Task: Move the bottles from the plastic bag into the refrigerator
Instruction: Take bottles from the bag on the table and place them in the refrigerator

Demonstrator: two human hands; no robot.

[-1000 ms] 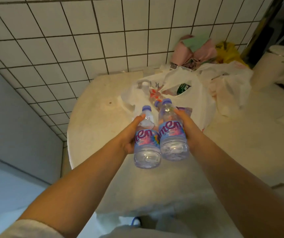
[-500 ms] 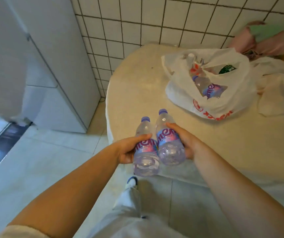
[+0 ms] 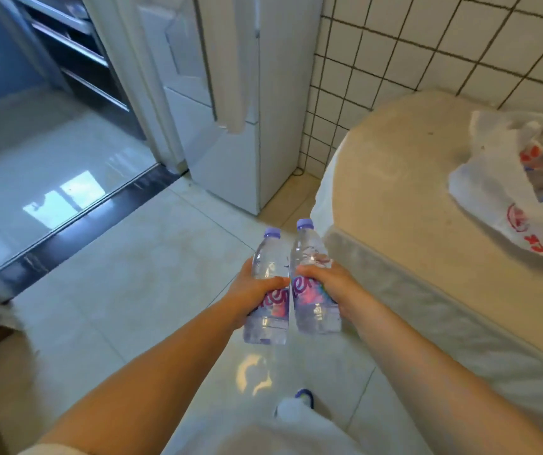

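Now both hands (image 3: 296, 290) grip 2 bottles (image 3: 291, 307) side by side.

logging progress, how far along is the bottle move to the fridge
Partway. Done: two bottles are out of the plastic bag. In hand: the left hand holds one bottle, the right hand the other bottle, above the floor facing the white refrigerator. Left: putting both inside, plus at least one bottle showing in the bag on the table.

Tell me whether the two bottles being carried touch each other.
Touching. In the head view the left bottle and right bottle press side by side at their labels, no gap showing.
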